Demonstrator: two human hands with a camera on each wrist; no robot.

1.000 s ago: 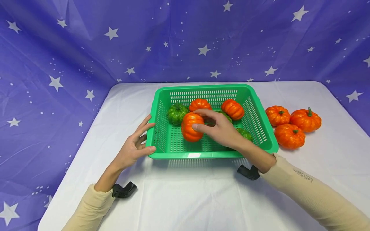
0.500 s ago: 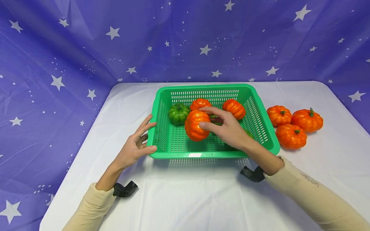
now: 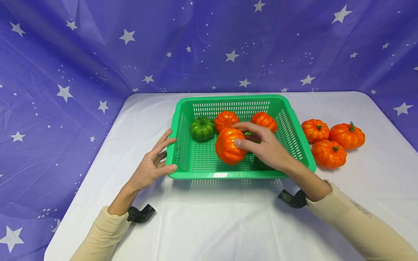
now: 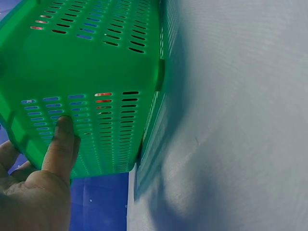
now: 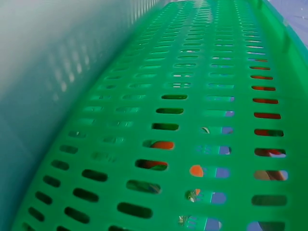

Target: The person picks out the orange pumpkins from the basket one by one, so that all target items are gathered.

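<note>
My left hand grips the left rim of a green perforated plastic basket. In the left wrist view, one finger lies along the basket's outer wall. My right hand holds an orange pumpkin, tilted, over the middle of the basket, thumb on the near side. In the basket behind it are a green pumpkin and two orange pumpkins. Another green pumpkin is mostly hidden under my right hand. The right wrist view shows mainly the basket wall.
Three orange pumpkins stand grouped on the white tablecloth, just right of the basket. A purple star-patterned cloth hangs behind and to the left of the table. Black camera mounts sit at both wrists.
My right hand has carried the orange pumpkin to the right within the basket, turning it a little. More of the orange pumpkin behind shows. My left hand stays on the rim.
</note>
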